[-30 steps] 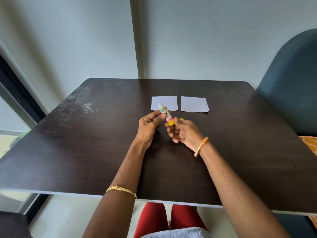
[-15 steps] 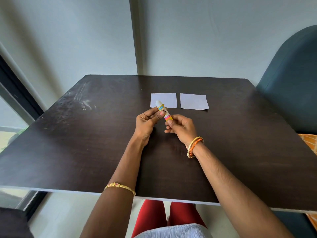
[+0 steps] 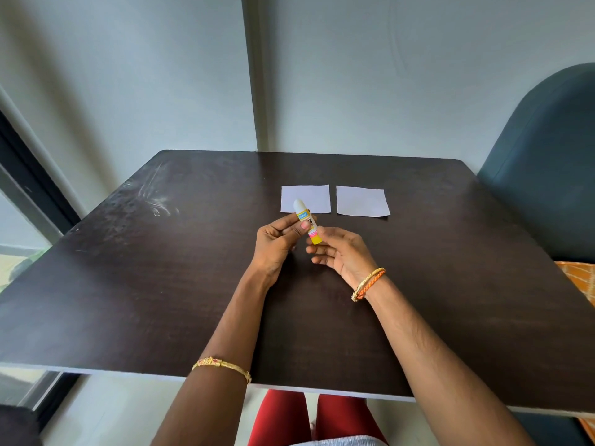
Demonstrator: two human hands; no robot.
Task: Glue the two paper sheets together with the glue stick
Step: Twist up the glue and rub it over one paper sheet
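Two small white paper sheets lie side by side on the dark table, the left sheet and the right sheet, a narrow gap between them. Just in front of them I hold a glue stick, yellow with a white tip showing at its far end, tilted up and away. My left hand pinches its middle between thumb and fingers. My right hand pinches the yellow base at its near end. The white tip overlaps the left sheet's lower edge in view.
A dark teal chair back stands at the table's right side. A grey wall rises just behind the far edge, and a window frame runs along the left. My red-clad knees show under the near edge.
My right hand has turned at the wrist while holding the stick's base, its fingers shifting around the yellow end. The left hand and the sheets have stayed in place.
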